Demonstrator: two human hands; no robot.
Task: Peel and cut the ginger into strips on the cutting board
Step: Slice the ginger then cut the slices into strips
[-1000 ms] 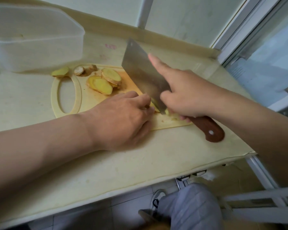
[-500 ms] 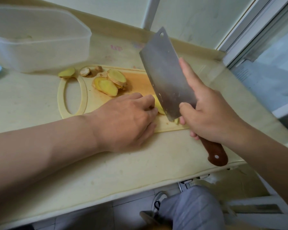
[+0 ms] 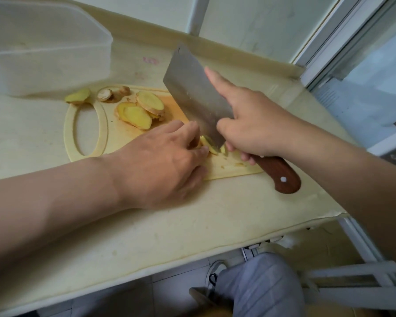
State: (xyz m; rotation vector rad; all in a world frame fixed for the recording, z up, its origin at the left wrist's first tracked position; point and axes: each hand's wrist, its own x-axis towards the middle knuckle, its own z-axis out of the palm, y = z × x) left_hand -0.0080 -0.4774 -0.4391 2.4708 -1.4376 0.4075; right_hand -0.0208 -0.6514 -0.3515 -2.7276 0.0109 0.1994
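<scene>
1. Down from its raised tilt of half a second ago, the cleaver (image 3: 192, 88) now has the heel of its edge on the ginger (image 3: 207, 144); its far corner still points up and away.
2. Right hand (image 3: 256, 126) grasps the cleaver where blade meets handle, forefinger laid straight along the blade's flat. The brown handle (image 3: 281, 177) juts past the board's near right corner, over the bench (image 3: 146, 236).
3. Left hand (image 3: 160, 163) has its fingers curled onto the ginger, fingertips just beside the blade. Its heel overlaps the board's near edge and rests on the bench.
4. That ginger lies near the front right of the board (image 3: 102, 129), with a few pale cut bits beside it on the blade's right.
5. Two large slices (image 3: 135, 114) overlap at mid-board, apart from the hands. Small scraps (image 3: 105, 94) sit along the far edge, one at the top of the board's oval handle hole.
6. A clear tub (image 3: 50, 53) stands at the far left, behind the board.
7. Bare bench runs between the board and the front edge, and on the right toward the window frame.
8. A knee (image 3: 261, 284) shows below the front edge.
</scene>
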